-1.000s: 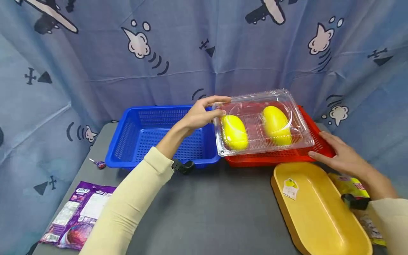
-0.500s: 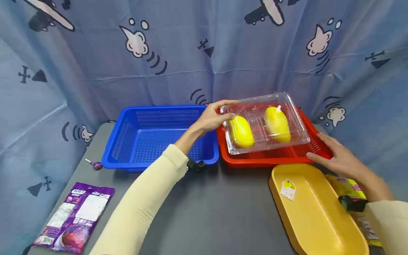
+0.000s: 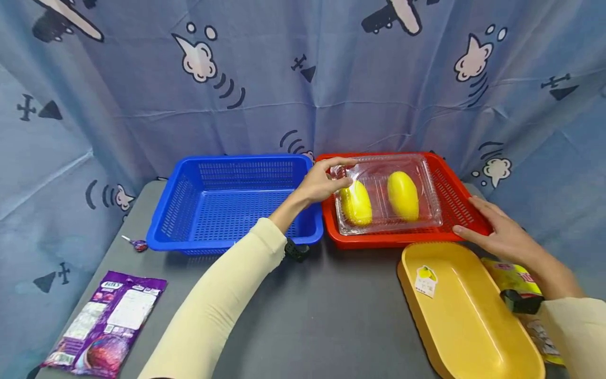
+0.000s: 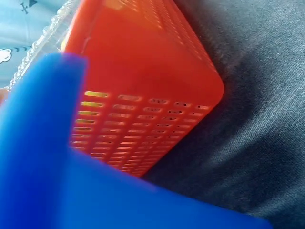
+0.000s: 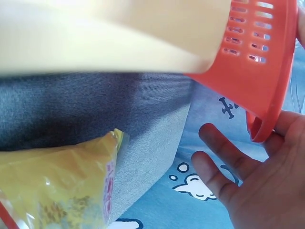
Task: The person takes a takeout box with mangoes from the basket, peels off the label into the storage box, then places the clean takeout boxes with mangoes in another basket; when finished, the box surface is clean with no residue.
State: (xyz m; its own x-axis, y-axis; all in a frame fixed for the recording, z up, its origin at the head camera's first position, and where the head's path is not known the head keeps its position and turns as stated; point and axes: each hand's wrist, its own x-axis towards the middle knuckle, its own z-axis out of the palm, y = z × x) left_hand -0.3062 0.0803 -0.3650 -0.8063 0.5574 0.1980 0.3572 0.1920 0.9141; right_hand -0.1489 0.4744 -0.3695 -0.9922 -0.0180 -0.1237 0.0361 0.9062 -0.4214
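In the head view, my left hand pinches the left edge of a clear plastic clamshell box. Two smooth yellow oval fruits, one at the left and one at the right, show through it. The box lies slightly tilted over the red basket, within its rim. My right hand holds that basket's right end, thumb on the near side and fingers beyond the rim. The right wrist view shows two of its fingers spread below the red rim. The left hand is mostly hidden in its wrist view.
An empty blue basket stands left of the red one. A yellow tray sits at the front right, with a yellow packet beside it. A purple packet and a lollipop lie at the left. A patterned curtain hangs behind.
My left hand has lowered the clear box of yellow fruits onto the red basket and shifted slightly right; the box is now less tilted. My right hand stays at the basket's right end.
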